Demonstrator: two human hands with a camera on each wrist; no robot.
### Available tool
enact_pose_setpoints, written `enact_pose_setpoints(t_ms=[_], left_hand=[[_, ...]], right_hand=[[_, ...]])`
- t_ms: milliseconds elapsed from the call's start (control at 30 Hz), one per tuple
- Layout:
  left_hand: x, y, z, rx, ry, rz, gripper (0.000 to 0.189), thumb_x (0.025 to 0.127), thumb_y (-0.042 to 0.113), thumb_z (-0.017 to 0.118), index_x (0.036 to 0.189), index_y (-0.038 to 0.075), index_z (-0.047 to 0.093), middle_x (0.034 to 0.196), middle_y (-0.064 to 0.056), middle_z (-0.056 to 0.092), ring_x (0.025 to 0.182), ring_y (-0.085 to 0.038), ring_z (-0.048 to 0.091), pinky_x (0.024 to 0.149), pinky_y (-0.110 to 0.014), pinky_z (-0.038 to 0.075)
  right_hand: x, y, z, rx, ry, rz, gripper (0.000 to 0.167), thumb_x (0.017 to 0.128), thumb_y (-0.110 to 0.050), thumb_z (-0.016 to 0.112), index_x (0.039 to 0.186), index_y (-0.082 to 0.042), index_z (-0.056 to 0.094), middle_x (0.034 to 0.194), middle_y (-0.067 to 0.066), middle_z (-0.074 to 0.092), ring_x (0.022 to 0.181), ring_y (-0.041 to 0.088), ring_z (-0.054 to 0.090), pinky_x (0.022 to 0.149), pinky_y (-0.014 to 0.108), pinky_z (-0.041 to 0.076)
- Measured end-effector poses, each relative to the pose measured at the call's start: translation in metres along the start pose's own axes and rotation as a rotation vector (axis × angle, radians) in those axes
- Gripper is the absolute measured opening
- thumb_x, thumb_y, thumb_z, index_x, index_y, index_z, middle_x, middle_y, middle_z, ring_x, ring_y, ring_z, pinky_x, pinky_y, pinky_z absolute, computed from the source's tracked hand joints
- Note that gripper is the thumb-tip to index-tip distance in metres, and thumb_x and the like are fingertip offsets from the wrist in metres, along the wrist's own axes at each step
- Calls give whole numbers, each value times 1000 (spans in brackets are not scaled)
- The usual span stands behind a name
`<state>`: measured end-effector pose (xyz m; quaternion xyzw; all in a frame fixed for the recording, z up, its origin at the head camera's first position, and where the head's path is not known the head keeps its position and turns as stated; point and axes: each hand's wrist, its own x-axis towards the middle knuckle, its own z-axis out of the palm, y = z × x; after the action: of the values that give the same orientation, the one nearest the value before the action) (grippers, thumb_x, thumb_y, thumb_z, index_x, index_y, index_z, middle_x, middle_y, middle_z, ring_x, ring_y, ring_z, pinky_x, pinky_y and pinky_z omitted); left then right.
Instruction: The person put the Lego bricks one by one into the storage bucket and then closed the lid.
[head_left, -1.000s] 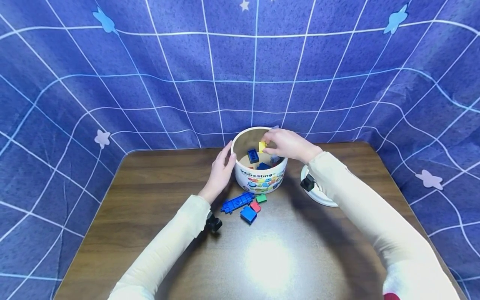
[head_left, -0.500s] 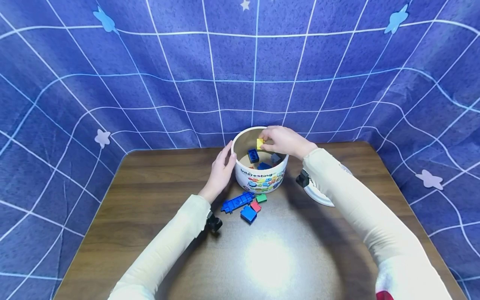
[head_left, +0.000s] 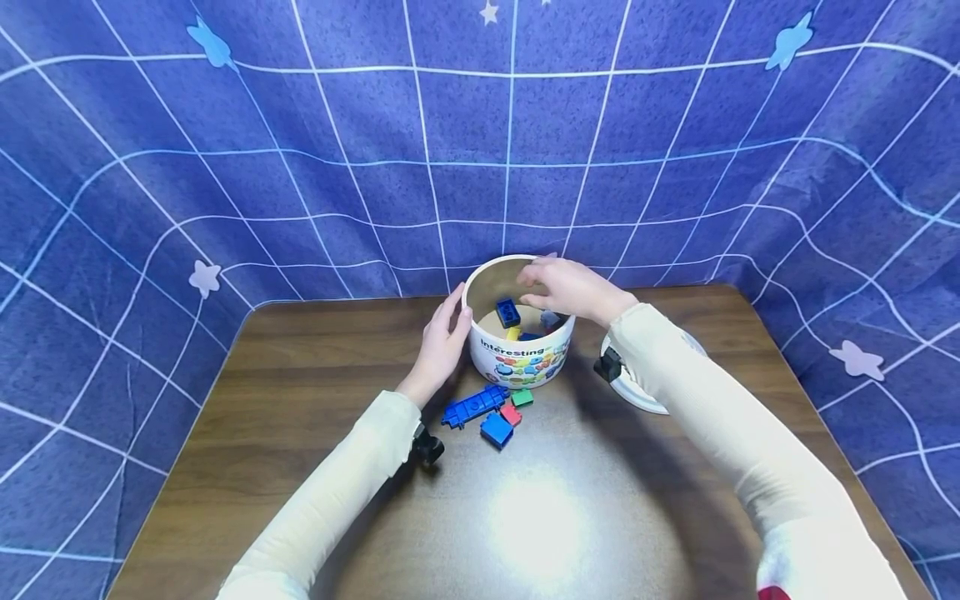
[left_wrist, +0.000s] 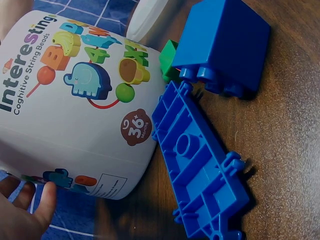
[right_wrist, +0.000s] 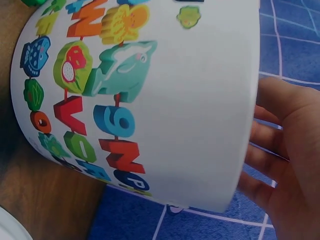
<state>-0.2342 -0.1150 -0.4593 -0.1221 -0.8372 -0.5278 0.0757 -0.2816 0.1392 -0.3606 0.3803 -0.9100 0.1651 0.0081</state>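
Observation:
A round white bucket [head_left: 517,362] with printed toy pictures stands at the back of the table. Against its left side rests my left hand [head_left: 438,346], fingers extended along the wall. Over the right part of its mouth is my right hand [head_left: 573,289], fingers loosely bent and holding nothing. Inside the bucket lie a dark blue brick [head_left: 507,313], a yellow brick [head_left: 513,333] partly hidden by the rim, and other pieces. In front of it are a long blue toy base [left_wrist: 192,160], a blue brick [left_wrist: 225,45], a green brick [left_wrist: 169,59] and a small red brick [head_left: 511,414].
Right of the bucket, a white lid [head_left: 636,393] lies on the wooden table [head_left: 315,358], partly covered by my right forearm. A blue curtain [head_left: 465,192] with white grid lines hangs close behind the bucket.
My right hand has let go of the yellow brick, which has dropped into the bucket. My left hand and the pieces on the table have stayed in place.

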Motion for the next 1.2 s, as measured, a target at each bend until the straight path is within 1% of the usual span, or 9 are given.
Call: enact_pose_setpoints(t_ms=[200, 367, 467, 567, 700, 867, 1033, 1200], left_hand=[[-1, 0, 0, 2, -5, -5, 55, 111, 30, 49, 163, 15, 37, 164, -13, 40, 152, -29, 37, 123, -48, 35], [-2, 0, 0, -6, -3, -5, 55, 111, 28, 49, 162, 12, 37, 164, -14, 40, 152, -29, 36, 123, -49, 34], [-2, -1, 0, -4, -1, -2, 55, 111, 27, 50, 162, 11, 37, 163, -14, 41, 152, -30, 37, 123, -49, 34], [-1, -2, 0, 1, 4, 4, 55, 111, 27, 50, 162, 10, 38, 163, -15, 41, 151, -31, 38, 122, -49, 35], [-2, -3, 0, 3, 10, 8, 55, 111, 28, 50, 162, 11, 38, 162, -15, 42, 151, -31, 39, 122, -50, 36], [-2, -4, 0, 5, 9, 11, 55, 111, 28, 49, 162, 10, 38, 163, -14, 41, 152, -30, 37, 123, -50, 34], [0, -2, 1, 4, 4, 22, 54, 111, 28, 49, 161, 10, 38, 164, -14, 41, 152, -30, 37, 122, -50, 35], [1, -1, 0, -1, 0, 28, 55, 111, 29, 49, 162, 12, 38, 164, -13, 40, 152, -30, 37, 121, -50, 36]], right_hand=[[-10, -9, -3, -26, 20, -41, 31, 98, -19, 73, 122, 0, 72, 119, 15, 72, 116, 31, 66, 110, 47, 49], [-22, -19, -7, -29, 53, -83, 28, 98, -18, 73, 122, -2, 72, 118, 12, 71, 114, 29, 66, 107, 46, 51], [-30, -26, -10, -17, 66, -104, 27, 98, -17, 73, 122, -2, 72, 115, 11, 71, 109, 27, 67, 100, 44, 55], [-38, -31, -11, -13, 75, -110, 27, 99, -19, 72, 121, -4, 72, 112, 9, 71, 99, 23, 67, 92, 42, 58], [-48, -34, -11, -22, 104, -123, 26, 99, -21, 73, 119, -5, 73, 108, 7, 71, 91, 19, 65, 85, 40, 59], [-62, -39, -9, -34, 152, -175, 25, 94, -18, 78, 115, -5, 74, 107, 7, 71, 92, 22, 66, 82, 42, 60], [-73, -45, -8, -25, 156, -203, 25, 94, -17, 79, 116, -6, 74, 107, 7, 71, 97, 24, 68, 85, 43, 59], [-81, -49, -2, -21, 169, -235, 27, 92, -17, 81, 115, -7, 74, 106, 7, 71, 96, 21, 66, 84, 43, 59]])
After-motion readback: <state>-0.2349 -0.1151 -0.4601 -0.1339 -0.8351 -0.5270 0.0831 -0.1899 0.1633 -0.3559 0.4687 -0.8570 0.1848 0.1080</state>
